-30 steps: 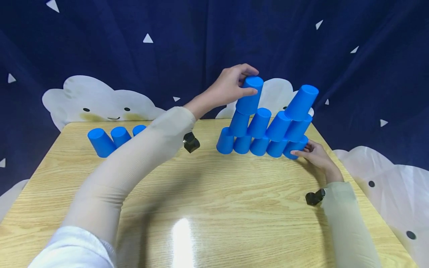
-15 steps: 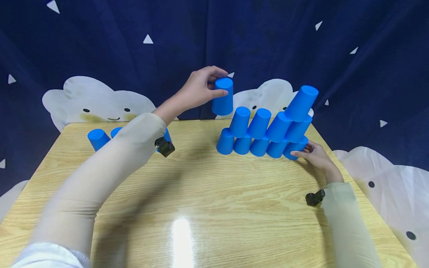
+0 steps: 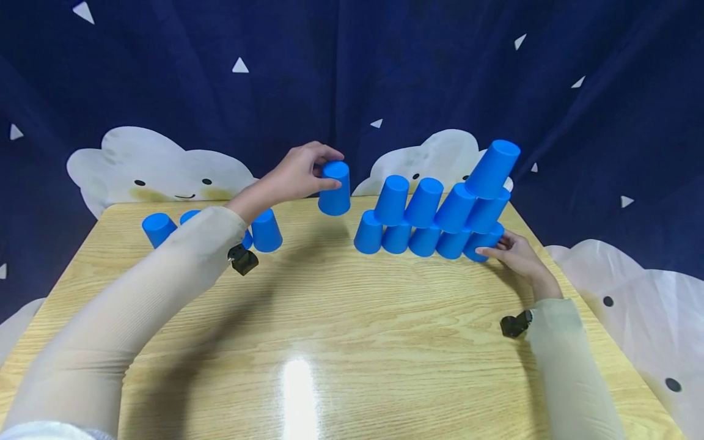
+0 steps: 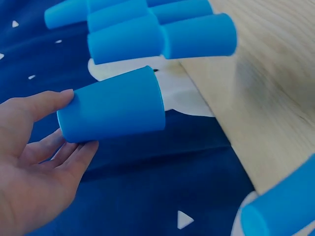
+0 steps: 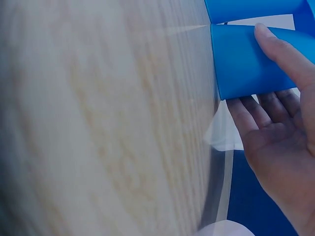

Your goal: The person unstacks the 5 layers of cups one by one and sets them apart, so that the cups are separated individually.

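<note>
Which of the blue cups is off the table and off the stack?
The blue cup gripped by the left hand, left of the stack; every other cup rests on something.

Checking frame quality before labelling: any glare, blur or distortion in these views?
Head view: bright lamp glare on the glossy wooden table, wide-angle bending at the edges, soft arm shadows, blue plastic cup in the left hand sharp. Left wrist view: well lit, held cup crisp, near cup at the lower right corner soft. Right wrist view: table grain heavily blurred at left, right hand and bottom-row blue cup in focus.
</note>
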The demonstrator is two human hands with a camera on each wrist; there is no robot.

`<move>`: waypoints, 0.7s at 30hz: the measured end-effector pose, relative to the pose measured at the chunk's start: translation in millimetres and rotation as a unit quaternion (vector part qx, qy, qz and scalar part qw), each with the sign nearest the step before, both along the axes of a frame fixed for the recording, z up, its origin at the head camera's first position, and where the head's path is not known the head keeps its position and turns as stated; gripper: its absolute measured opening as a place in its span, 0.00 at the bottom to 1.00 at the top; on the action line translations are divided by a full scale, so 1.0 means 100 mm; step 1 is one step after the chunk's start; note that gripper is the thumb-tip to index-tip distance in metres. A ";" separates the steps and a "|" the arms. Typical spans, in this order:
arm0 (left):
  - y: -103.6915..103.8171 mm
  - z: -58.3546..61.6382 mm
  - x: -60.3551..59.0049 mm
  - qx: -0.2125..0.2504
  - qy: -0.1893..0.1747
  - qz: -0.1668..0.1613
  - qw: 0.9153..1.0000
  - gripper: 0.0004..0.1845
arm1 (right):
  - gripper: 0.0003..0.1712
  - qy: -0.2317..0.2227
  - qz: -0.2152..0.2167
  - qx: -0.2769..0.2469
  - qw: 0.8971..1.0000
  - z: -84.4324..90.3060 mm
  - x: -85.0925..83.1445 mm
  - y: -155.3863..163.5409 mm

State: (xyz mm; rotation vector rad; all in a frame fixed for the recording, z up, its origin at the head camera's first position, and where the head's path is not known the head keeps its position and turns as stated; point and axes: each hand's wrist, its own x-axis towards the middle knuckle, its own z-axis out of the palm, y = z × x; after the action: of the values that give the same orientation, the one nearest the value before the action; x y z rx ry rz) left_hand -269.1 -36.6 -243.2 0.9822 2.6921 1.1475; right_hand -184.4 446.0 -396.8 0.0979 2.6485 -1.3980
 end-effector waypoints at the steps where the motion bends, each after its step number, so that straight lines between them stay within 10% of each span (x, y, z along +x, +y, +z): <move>1: -0.02 -0.03 0.00 -0.007 -0.002 0.000 1.000 0.27 | 0.46 0.001 0.000 0.001 1.000 0.00 0.00 0.00; 21: -0.44 -0.58 -0.15 -0.116 -0.028 -0.025 0.993 0.25 | 0.44 0.014 0.005 0.005 1.000 -0.03 -0.01 0.01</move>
State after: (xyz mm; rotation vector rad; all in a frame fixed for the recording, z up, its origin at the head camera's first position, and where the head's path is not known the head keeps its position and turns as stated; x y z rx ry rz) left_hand -284.3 -80.6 -301.5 0.9593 2.6638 0.8159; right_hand -184.9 447.5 -399.8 0.0660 2.6752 -1.3939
